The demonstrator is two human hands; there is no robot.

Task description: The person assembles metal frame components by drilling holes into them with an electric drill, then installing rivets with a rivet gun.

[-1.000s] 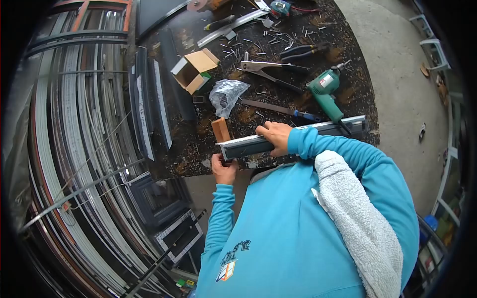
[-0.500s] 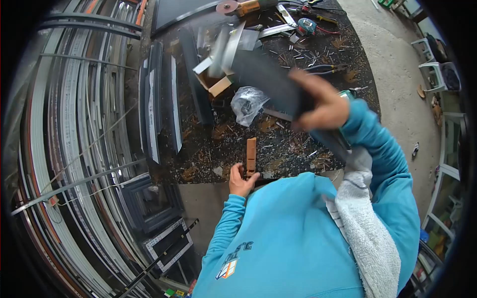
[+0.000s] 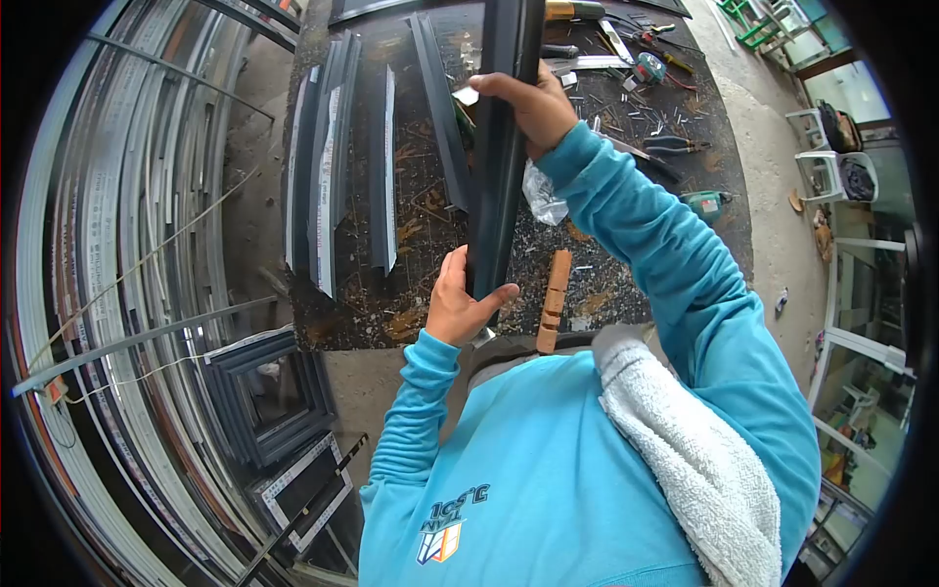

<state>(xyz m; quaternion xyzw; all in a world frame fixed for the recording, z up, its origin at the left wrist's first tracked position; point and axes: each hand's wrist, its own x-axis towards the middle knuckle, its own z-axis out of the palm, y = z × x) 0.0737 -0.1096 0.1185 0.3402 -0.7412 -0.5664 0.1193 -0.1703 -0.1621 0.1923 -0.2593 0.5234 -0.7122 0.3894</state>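
A long dark grey profile bar [image 3: 501, 166] stands tilted upright in front of me, its upper end running out of the top of the view. Around its upper part my right hand [image 3: 533, 110] is closed, thumb across the front face. My left hand [image 3: 460, 301] grips the lower end, thumb at the bottom edge and fingers along the left side. Just right of that end, a notched wooden block [image 3: 554, 301] lies at the worktable's near edge. Behind my right wrist, a clear plastic bag [image 3: 543, 199] is partly hidden.
More dark profiles [image 3: 328, 186] lie on the left of the speckled worktable [image 3: 421, 318]. Pliers [image 3: 675, 145], a tape measure [image 3: 648, 68] and a green power tool [image 3: 706, 203] sit on the right. Racked long profiles [image 3: 127, 225] and a small framed window [image 3: 269, 396] stand left of the table.
My right hand has swung the profile from the right to upright before me. My left hand has left the wooden block's end and taken the profile's lower end.
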